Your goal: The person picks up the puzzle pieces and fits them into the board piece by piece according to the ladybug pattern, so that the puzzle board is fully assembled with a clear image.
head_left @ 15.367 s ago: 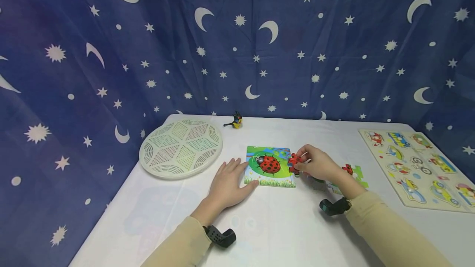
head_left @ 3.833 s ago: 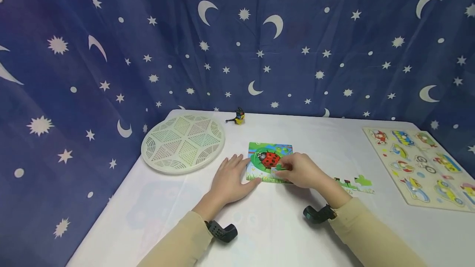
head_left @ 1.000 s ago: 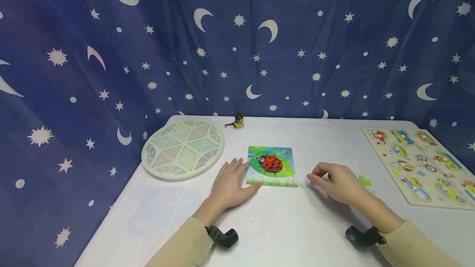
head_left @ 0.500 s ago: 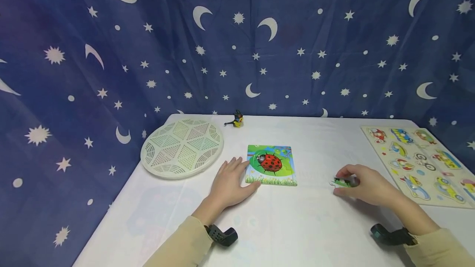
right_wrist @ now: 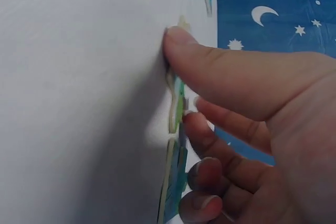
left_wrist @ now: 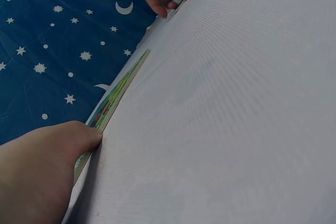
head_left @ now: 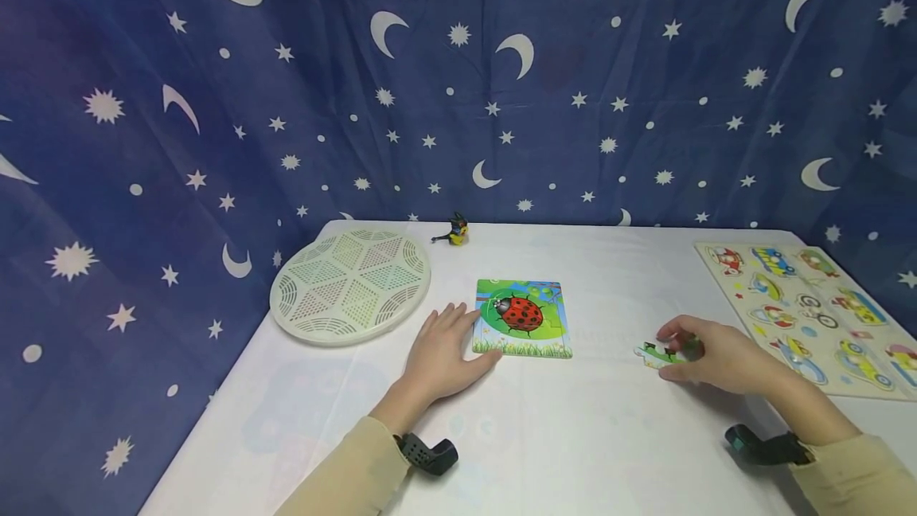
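A square ladybug jigsaw puzzle point(head_left: 520, 317) lies on the white table in the middle of the head view. Along its left side rests my left hand point(head_left: 446, 353), fingers straight, with the thumb touching the lower edge; the left wrist view shows that thumb point(left_wrist: 84, 136) against the board's edge. To the right, my right hand point(head_left: 719, 358) holds a small green puzzle piece point(head_left: 655, 355) low at the tabletop, thumb at its near edge and fingertips at the far one. In the right wrist view another puzzle piece point(right_wrist: 170, 182) lies under the curled fingers, partly hidden.
A pale round perforated board point(head_left: 351, 287) sits at the left. Behind the puzzle stands a small black and yellow bird figure point(head_left: 457, 231). A wooden picture board with vehicles point(head_left: 809, 317) lies at the right. A starry blue curtain point(head_left: 458, 86) hangs behind the table.
My right hand has gone from over the ladybug puzzle rightward to the loose pieces and takes hold of one. The ladybug picture has gained pieces. My left hand stays put.
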{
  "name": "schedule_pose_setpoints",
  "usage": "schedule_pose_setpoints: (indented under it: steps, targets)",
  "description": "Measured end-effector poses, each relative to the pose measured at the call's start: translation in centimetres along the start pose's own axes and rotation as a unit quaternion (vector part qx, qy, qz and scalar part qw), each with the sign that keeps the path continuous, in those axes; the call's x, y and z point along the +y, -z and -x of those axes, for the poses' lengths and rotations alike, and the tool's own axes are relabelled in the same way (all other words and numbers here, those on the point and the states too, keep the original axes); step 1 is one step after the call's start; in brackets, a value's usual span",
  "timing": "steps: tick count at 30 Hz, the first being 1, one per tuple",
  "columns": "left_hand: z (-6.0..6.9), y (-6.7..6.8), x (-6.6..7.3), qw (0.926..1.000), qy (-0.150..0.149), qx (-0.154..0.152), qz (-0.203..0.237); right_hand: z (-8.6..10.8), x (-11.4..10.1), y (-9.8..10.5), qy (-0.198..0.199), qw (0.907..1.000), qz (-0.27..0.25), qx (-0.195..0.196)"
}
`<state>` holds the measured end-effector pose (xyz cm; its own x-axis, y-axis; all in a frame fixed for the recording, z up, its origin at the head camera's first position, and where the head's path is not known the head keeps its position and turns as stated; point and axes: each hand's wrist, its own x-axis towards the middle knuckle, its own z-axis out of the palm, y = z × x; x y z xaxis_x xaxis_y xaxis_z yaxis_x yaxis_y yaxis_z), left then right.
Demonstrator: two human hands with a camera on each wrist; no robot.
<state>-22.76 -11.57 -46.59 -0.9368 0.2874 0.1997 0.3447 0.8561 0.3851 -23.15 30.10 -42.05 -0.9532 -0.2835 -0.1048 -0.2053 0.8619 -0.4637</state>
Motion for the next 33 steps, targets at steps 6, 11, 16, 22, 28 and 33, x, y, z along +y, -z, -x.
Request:
schedule_pose_setpoints:
  steps: [6, 11, 16, 22, 28, 33]
  targets:
    - [-0.1, -0.1, -0.1, 1.0, 0.0, 0.005, -0.003, -0.4, -0.4, -0.1, 0.006, 0.9998, -0.021, -0.002]
    - [0.0, 0.0, -0.1, 1.0, 0.002, 0.003, -0.006, -0.8, -1.5, -0.5, 0.021, 0.9985, -0.049, 0.011]
    - [-0.1, 0.0, 0.0, 1.0, 0.003, 0.001, -0.002, -1.6, -2.8, -1.0, 0.045, 0.9962, -0.072, 0.017]
    - [0.0, 0.0, 0.0, 1.0, 0.004, -0.001, 0.0, -2.6, -4.7, -1.7, 0.048, 0.9934, -0.103, 0.015]
    - [0.1, 0.0, -0.1, 1.0, 0.003, 0.001, 0.002, -3.8, -6.6, -2.4, 0.063, 0.9887, -0.136, 0.011]
    - [0.0, 0.0, -0.1, 1.0, 0.005, -0.002, -0.003, -4.6, -7.9, -3.3, 0.073, 0.9873, -0.14, 0.008]
